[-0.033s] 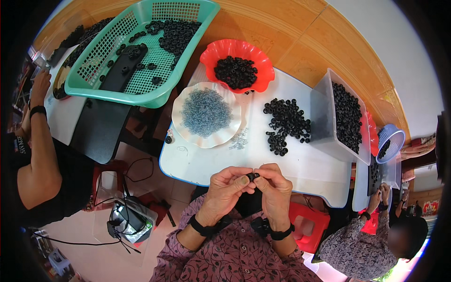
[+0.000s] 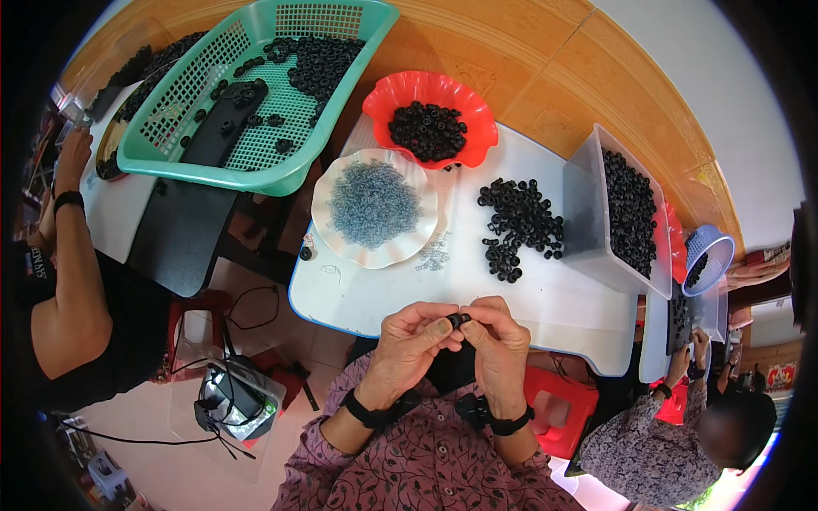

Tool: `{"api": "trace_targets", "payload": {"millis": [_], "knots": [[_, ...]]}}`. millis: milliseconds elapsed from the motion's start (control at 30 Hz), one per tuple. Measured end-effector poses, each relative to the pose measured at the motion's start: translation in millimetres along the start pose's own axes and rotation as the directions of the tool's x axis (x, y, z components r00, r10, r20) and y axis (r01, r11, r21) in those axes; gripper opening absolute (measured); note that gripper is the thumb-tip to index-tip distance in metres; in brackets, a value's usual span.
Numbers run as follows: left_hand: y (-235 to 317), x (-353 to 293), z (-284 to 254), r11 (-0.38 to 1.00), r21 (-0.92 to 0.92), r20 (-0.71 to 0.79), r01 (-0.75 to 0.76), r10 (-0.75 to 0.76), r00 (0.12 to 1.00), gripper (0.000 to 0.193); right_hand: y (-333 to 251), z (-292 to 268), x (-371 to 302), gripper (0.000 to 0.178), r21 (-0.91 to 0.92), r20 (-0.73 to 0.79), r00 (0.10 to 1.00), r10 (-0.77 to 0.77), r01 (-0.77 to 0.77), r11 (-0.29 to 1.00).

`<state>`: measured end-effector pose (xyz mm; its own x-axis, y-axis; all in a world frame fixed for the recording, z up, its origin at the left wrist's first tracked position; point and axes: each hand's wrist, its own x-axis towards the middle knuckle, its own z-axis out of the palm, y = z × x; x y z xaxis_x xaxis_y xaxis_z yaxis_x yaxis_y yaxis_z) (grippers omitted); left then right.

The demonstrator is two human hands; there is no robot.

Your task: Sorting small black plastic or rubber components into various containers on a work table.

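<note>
Left hand and right hand together pinch one small black ring-shaped part. Beyond, on the worktop, similar black parts lie loose at one o'clock, a scalloped white plate at eleven, a red bowl at twelve.

"How are the hands set?"
"Close together at chest level. The left hand and right hand meet at their tips, each in a tight pinch."
"And the thumbs?"
"The left thumb slants up and to the right; the right thumb points up and to the left."
"The lower fingers?"
"Curled, I think, but they're mostly hidden."
"Arms?"
"The left forearm and right forearm lean inward from the lower edge, wrists well apart."
</note>
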<state>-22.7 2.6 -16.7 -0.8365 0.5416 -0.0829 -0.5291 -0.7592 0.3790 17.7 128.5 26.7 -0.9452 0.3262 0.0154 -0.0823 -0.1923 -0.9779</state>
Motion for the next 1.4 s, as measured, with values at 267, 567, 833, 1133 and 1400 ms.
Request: {"api": "trace_targets", "payload": {"millis": [267,567,833,1133,1400], "knots": [[-2.2,-1.1,-2.0,0.999,0.024,-0.001,-0.026,0.026,1.000,0.022,2.5,-2.7,-1.9,0.018,-0.065,-0.002,0.999,-0.037,0.037,0.997],[3.7,-7.4,9.1,0.976,0.206,-0.081,-0.073,0.091,0.992,0.021,-13.6,3.1,-1.2,0.016,-0.406,0.048,0.985,-0.164,0.169,0.898],[6.5,-9.4,12.1,0.943,0.322,-0.126,-0.085,0.132,0.983,0.022,-20.2,7.2,-1.5,0.017,-0.518,0.111,0.967,-0.228,0.252,0.817],[9.7,-11.8,13.2,0.909,0.414,-0.168,-0.045,0.125,0.978,0.024,-15.4,9.5,-4.3,0.016,-0.640,0.171,0.948,-0.270,0.315,0.701],[8.3,-10.9,14.6,0.884,0.465,-0.149,-0.055,0.140,0.979,0.026,-4.9,9.2,-6.4,0.022,-0.728,0.208,0.921,-0.329,0.370,0.576]]}}
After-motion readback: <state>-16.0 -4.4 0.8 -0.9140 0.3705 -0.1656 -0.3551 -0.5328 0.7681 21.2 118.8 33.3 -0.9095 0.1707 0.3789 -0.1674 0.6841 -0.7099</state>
